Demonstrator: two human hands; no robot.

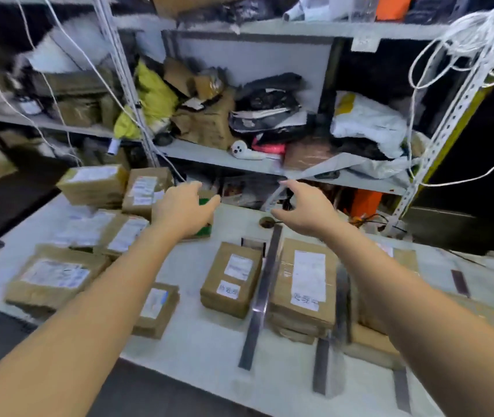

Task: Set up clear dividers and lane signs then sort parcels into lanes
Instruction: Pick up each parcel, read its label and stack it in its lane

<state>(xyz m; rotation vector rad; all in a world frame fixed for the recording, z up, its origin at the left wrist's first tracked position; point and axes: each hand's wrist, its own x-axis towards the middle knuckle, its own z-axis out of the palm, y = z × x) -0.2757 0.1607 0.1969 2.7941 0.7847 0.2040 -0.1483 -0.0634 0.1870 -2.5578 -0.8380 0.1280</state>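
Head view: both my arms reach out over the white table (197, 341) toward its far edge, in the middle of the frame. My left hand (184, 207) sits over a green-printed box (206, 228) with the thumb stuck out to the right. The fingers are hidden behind the hand and the frame is blurred, so I cannot tell whether they are closed on it. My right hand (302, 209) looks empty, forefinger and thumb spread wide in a C shape, just right of the round hole (266, 222) in the tabletop.

The clear dividers (262, 293) run as long strips from near to far in the lower centre and lower right. Labelled parcels (232, 279) lie in the lanes beside them. The unsorted parcels (56, 278) are heaped at centre left.

What worries me is my right forearm, which passes right over the second divider (341, 296) and the stack of parcels (304, 284) beside it. Dropping that elbow on the way back could tip the strip or shove the stack across a lane line. The strips are hard to see, so a knock is likely. On the left, lifting the green box carelessly could nudge the boxes (146, 191) piled just beside it near the back edge. White cables (480, 34) trail off the shelving and could snag a wrist.
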